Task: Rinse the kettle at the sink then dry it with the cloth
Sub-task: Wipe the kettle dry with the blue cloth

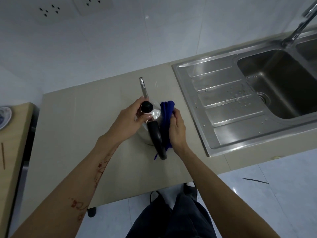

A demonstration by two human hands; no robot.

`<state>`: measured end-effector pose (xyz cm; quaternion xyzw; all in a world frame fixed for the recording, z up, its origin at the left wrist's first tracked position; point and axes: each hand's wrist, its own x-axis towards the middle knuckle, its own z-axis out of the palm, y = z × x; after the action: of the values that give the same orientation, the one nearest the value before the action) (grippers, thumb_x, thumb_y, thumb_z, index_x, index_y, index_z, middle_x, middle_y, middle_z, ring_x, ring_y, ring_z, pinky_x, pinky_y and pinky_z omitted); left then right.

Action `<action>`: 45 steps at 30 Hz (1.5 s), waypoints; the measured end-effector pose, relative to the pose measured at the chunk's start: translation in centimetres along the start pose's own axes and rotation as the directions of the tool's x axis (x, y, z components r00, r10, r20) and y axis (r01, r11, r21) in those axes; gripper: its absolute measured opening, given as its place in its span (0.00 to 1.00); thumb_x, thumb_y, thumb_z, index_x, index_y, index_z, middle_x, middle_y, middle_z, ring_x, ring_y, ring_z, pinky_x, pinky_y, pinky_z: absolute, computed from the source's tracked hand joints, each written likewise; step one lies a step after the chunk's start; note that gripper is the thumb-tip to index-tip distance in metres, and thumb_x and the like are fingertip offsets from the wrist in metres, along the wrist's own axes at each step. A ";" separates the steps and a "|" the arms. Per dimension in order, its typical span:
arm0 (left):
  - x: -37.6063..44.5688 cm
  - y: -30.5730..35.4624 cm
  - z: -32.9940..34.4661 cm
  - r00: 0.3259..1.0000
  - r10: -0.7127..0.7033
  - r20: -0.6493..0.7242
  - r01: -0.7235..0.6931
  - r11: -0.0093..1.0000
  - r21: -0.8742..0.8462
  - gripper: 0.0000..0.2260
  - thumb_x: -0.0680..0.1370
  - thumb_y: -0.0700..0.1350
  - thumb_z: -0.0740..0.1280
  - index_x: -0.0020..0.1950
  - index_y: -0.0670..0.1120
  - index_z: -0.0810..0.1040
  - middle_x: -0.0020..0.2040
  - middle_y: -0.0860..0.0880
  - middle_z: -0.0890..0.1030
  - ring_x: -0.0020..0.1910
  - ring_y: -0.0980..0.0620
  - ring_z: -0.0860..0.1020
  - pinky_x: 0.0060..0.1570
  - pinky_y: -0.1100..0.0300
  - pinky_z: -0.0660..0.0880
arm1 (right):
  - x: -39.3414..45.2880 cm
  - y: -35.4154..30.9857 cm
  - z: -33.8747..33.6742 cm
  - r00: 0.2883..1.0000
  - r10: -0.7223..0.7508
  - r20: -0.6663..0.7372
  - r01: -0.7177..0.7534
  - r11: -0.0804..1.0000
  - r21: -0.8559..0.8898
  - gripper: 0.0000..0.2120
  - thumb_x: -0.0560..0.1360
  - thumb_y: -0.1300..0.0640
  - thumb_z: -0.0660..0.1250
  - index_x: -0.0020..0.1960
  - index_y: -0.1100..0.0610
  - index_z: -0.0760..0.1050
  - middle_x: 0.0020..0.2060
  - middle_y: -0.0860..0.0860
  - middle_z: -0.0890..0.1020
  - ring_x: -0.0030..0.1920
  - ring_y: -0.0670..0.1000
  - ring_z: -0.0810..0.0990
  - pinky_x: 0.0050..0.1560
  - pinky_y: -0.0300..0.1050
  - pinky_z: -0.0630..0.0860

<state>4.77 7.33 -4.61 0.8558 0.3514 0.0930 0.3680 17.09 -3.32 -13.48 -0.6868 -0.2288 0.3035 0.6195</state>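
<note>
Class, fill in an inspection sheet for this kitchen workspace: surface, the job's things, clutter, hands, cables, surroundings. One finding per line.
Surface: beige counter, bare around the kettle.
Job's things: steel kettle stands on the counter; blue cloth pressed against its side; sink with water drops.
Clutter: plate and a thin stick on the side table.
Hands: left hand holds the kettle's top; right hand grips the cloth.
Cables: nothing seen.
Surroundings: faucet, wall sockets.

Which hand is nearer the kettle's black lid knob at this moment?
Left. The left hand grips the kettle top right beside the lid knob. The right hand presses the blue cloth against the kettle's far side.
</note>
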 end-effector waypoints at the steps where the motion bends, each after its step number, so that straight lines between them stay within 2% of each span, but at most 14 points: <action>1: 0.0 0.1 0.0 1.000 -0.005 0.004 0.005 1.000 0.004 0.25 0.79 0.46 0.68 0.74 0.53 0.65 0.61 0.59 0.73 0.56 0.61 0.74 0.50 0.84 0.62 | 0.0 -1.1 0.5 0.994 -0.113 0.012 0.113 0.994 -0.009 0.15 0.85 0.59 0.51 0.67 0.56 0.71 0.50 0.48 0.80 0.47 0.40 0.78 0.49 0.36 0.73; 5: 0.3 -0.4 -0.3 0.999 -0.023 0.038 0.024 0.999 -0.029 0.24 0.78 0.46 0.68 0.72 0.55 0.66 0.57 0.57 0.78 0.52 0.63 0.77 0.51 0.77 0.66 | 0.1 -1.9 2.8 0.963 -0.267 -0.044 0.262 0.959 -0.105 0.17 0.85 0.51 0.49 0.66 0.51 0.73 0.58 0.44 0.79 0.59 0.39 0.75 0.64 0.44 0.72; 9: 0.8 -1.5 -0.9 0.996 -0.017 0.084 0.023 0.998 -0.060 0.23 0.77 0.45 0.69 0.70 0.56 0.68 0.64 0.58 0.76 0.63 0.55 0.76 0.65 0.62 0.68 | 0.1 3.3 1.3 0.989 0.103 -0.108 -0.109 0.993 -0.048 0.22 0.83 0.41 0.46 0.55 0.54 0.73 0.45 0.50 0.79 0.45 0.48 0.79 0.51 0.52 0.76; 13: 1.8 -2.2 -2.3 0.971 -0.024 0.236 0.062 0.986 -0.153 0.20 0.71 0.53 0.71 0.60 0.65 0.72 0.69 0.61 0.72 0.69 0.58 0.71 0.71 0.55 0.65 | 0.6 4.3 0.7 0.963 0.236 -0.132 -0.254 0.957 -0.141 0.12 0.84 0.54 0.51 0.45 0.52 0.70 0.40 0.53 0.78 0.39 0.52 0.76 0.42 0.52 0.75; 15: 2.1 -1.4 -2.2 0.967 -0.090 0.236 0.160 0.942 -0.294 0.16 0.67 0.55 0.70 0.54 0.61 0.76 0.67 0.61 0.74 0.65 0.60 0.74 0.66 0.59 0.68 | 0.8 2.2 1.3 0.972 0.157 -0.175 -0.172 0.982 -0.077 0.10 0.83 0.56 0.53 0.50 0.53 0.73 0.41 0.52 0.79 0.40 0.51 0.77 0.41 0.46 0.75; 19: 2.0 1.6 1.0 0.952 -0.288 -0.102 0.237 0.907 -0.349 0.12 0.79 0.59 0.59 0.48 0.51 0.73 0.48 0.52 0.80 0.44 0.53 0.79 0.45 0.59 0.73 | 0.3 -1.9 3.6 0.978 -0.180 -0.106 0.166 0.977 -0.133 0.16 0.84 0.49 0.51 0.63 0.51 0.74 0.49 0.45 0.80 0.49 0.45 0.78 0.51 0.38 0.73; 21: 1.7 2.0 2.5 0.937 -0.255 -0.238 0.194 0.948 -0.254 0.12 0.81 0.58 0.57 0.51 0.51 0.72 0.47 0.53 0.80 0.44 0.56 0.78 0.41 0.63 0.72 | -0.1 -0.1 3.9 0.978 -0.176 -0.115 0.157 0.975 -0.157 0.20 0.83 0.43 0.47 0.65 0.48 0.72 0.56 0.45 0.79 0.57 0.47 0.75 0.61 0.42 0.71; 23: 1.9 1.7 3.2 0.928 -0.231 -0.293 0.162 0.957 -0.240 0.09 0.82 0.54 0.57 0.54 0.50 0.71 0.52 0.54 0.79 0.47 0.59 0.77 0.44 0.67 0.72 | 0.2 2.2 3.2 0.988 -0.025 -0.152 0.023 1.000 -0.013 0.20 0.84 0.43 0.47 0.58 0.51 0.75 0.49 0.53 0.80 0.49 0.50 0.78 0.56 0.51 0.77; 27: 2.2 0.7 2.9 0.959 -0.163 -0.234 0.105 0.964 -0.243 0.08 0.83 0.50 0.58 0.55 0.47 0.72 0.57 0.56 0.79 0.48 0.71 0.76 0.43 0.79 0.68 | 1.7 2.2 1.4 0.976 0.194 -0.096 -0.199 0.979 -0.046 0.16 0.85 0.51 0.49 0.47 0.52 0.73 0.41 0.57 0.80 0.39 0.53 0.77 0.44 0.54 0.75; 32: 1.6 0.1 2.3 0.999 -0.045 -0.027 0.038 0.973 -0.229 0.07 0.83 0.47 0.56 0.50 0.48 0.72 0.38 0.58 0.78 0.34 0.64 0.75 0.36 0.70 0.70 | 0.4 -0.9 3.4 0.978 -0.167 -0.124 0.146 0.976 -0.161 0.19 0.84 0.48 0.48 0.62 0.49 0.75 0.46 0.51 0.81 0.45 0.50 0.79 0.49 0.51 0.74; 36: 1.6 0.0 2.6 0.999 0.014 -0.049 -0.023 0.982 -0.187 0.09 0.84 0.46 0.55 0.56 0.43 0.71 0.67 0.57 0.76 0.59 0.69 0.75 0.56 0.71 0.72 | -1.5 3.1 2.5 0.967 0.050 -0.248 -0.025 0.994 0.103 0.17 0.85 0.54 0.49 0.43 0.50 0.72 0.35 0.43 0.75 0.35 0.42 0.73 0.41 0.40 0.72; 40: 1.6 -0.3 2.6 0.999 0.012 -0.031 -0.018 0.982 -0.189 0.10 0.84 0.46 0.54 0.56 0.41 0.70 0.74 0.55 0.69 0.54 0.76 0.74 0.52 0.79 0.67 | -0.7 2.8 1.3 0.913 0.358 -0.193 -0.348 0.933 0.088 0.14 0.83 0.51 0.50 0.46 0.51 0.71 0.40 0.50 0.76 0.42 0.52 0.76 0.46 0.51 0.73; 42: 1.6 -0.1 2.7 0.999 0.004 -0.040 -0.012 0.978 -0.206 0.10 0.84 0.46 0.53 0.56 0.42 0.70 0.75 0.56 0.67 0.56 0.73 0.74 0.52 0.78 0.68 | -1.1 0.1 2.3 0.963 0.192 -0.190 -0.181 0.981 0.077 0.13 0.83 0.49 0.51 0.62 0.47 0.71 0.51 0.49 0.79 0.50 0.50 0.78 0.52 0.46 0.76; 45: 1.5 0.2 2.7 0.999 -0.024 -0.033 0.015 0.967 -0.254 0.09 0.84 0.46 0.52 0.58 0.44 0.69 0.75 0.57 0.66 0.60 0.64 0.76 0.53 0.74 0.73 | -2.6 -0.8 4.6 0.961 -0.143 -0.238 0.141 0.990 -0.022 0.14 0.83 0.49 0.51 0.65 0.42 0.69 0.61 0.47 0.77 0.61 0.49 0.75 0.64 0.48 0.70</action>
<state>7.12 6.66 -6.55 0.7963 0.3516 0.1488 0.4692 12.09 -1.75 -12.55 -0.7016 -0.2018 0.1729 0.6612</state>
